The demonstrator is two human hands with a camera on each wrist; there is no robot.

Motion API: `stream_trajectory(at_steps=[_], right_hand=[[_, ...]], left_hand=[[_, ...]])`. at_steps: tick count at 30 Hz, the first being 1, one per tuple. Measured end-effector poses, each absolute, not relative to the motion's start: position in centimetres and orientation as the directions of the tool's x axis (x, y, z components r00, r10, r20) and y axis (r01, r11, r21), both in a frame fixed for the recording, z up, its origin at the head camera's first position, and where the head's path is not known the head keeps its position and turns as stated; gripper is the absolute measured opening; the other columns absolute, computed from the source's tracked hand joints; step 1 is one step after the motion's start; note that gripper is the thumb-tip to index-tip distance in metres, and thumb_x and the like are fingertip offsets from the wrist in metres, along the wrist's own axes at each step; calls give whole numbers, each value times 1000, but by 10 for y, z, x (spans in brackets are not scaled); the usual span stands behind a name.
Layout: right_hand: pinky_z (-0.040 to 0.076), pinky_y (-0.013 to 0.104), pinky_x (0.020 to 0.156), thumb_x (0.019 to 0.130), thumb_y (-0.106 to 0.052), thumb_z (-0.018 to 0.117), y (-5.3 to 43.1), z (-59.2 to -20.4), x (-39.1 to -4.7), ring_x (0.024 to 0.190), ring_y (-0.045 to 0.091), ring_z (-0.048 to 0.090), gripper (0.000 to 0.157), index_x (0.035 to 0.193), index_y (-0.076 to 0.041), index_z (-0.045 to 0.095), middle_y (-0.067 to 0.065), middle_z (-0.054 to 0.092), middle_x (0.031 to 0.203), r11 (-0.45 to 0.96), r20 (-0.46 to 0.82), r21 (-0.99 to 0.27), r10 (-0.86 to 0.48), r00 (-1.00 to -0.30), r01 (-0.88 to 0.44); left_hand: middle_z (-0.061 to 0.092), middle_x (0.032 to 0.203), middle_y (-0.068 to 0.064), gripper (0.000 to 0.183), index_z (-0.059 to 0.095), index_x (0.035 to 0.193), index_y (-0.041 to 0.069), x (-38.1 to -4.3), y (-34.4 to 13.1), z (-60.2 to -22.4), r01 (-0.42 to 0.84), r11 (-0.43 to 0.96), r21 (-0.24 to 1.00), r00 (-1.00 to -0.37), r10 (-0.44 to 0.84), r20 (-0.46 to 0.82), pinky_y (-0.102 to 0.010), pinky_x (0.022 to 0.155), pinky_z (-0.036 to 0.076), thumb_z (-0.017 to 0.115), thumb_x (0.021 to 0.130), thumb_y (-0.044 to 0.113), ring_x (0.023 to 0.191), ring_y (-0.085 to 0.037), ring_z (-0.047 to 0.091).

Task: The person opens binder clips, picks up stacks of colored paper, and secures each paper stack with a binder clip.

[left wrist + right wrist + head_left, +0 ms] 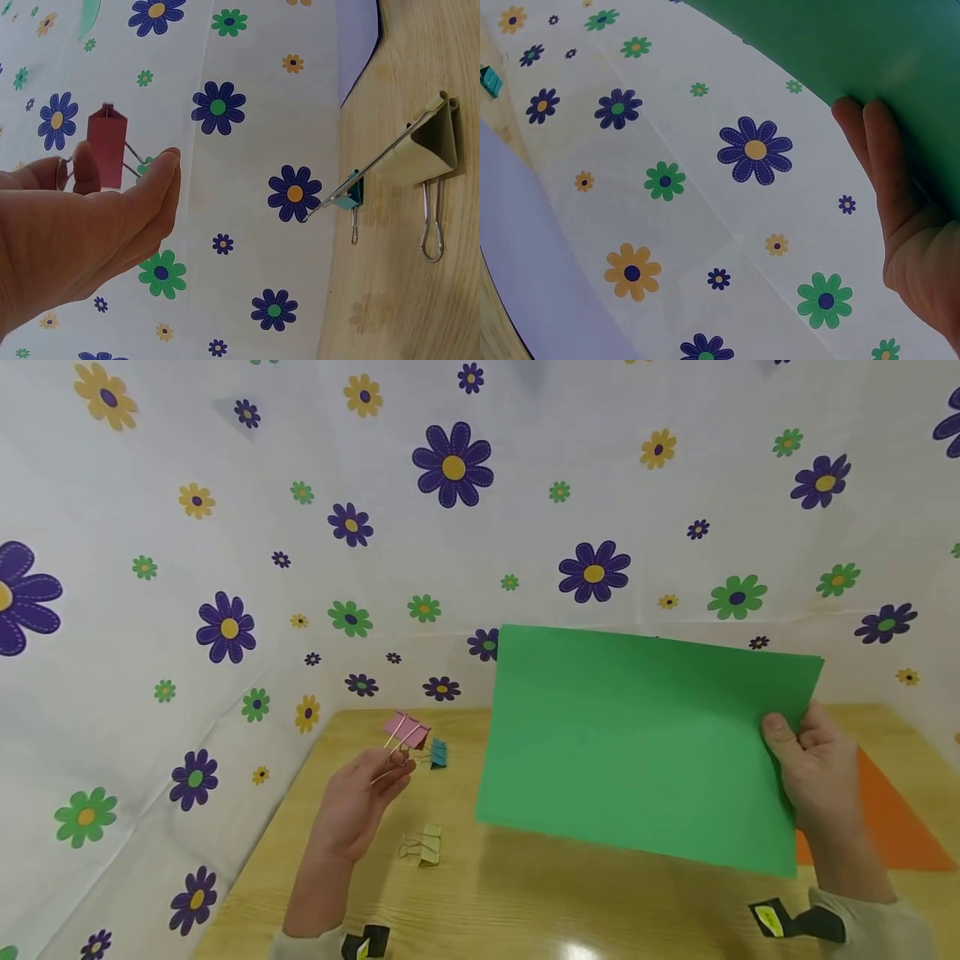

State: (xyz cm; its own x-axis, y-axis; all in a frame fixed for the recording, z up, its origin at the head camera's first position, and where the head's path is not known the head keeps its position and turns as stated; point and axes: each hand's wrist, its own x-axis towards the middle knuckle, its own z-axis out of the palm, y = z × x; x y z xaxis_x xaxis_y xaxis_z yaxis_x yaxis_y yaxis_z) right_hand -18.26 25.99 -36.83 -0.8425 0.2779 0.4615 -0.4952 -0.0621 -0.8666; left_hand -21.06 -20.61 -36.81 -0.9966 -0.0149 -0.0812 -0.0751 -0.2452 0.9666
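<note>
In the head view my left hand pinches a pink binder clip by its wire handles, raised above the table's left side. The left wrist view shows the same pink clip between thumb and fingers. My right hand grips the right edge of green paper, thumb on the near face and fingers behind. In the right wrist view, fingers press against the back of the green paper. The paper is held up, tilted, over the table, apart from the clip.
A teal binder clip and a pale yellow binder clip stand on the wooden table near my left hand. Orange paper lies at the right. A lavender sheet shows in the right wrist view. Flowered cloth surrounds the table.
</note>
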Motion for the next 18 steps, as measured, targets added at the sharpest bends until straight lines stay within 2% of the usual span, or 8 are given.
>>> stream_trajectory(at_steps=[6,13,18], right_hand=[[56,22,54,102,-6,51,263,-371,-182,65,8,70,28,126,-18,60,-5,74,90,-157,427,-874,204,-881,-460],[57,22,58,101,-1,49,265,-374,-185,71,8,72,34,130,-17,58,-5,74,100,-202,444,-861,147,-884,-466],[57,23,58,101,0,49,265,-373,-185,72,9,72,37,131,-19,58,-4,74,101,-244,428,-861,125,-895,-446]], left_hand=[[63,108,-3,10,53,102,5,-208,-207,-365,-75,-226,971,-997,15,-73,-28,95,52,48,106,12,107,-17,65],[63,110,-4,9,53,102,4,-210,-205,-364,-46,-251,967,-998,59,-32,-29,95,52,48,105,10,107,-18,66],[64,107,-4,9,55,100,5,-209,-203,-364,-45,-280,959,-998,56,-31,-28,94,53,48,105,8,105,-17,67]])
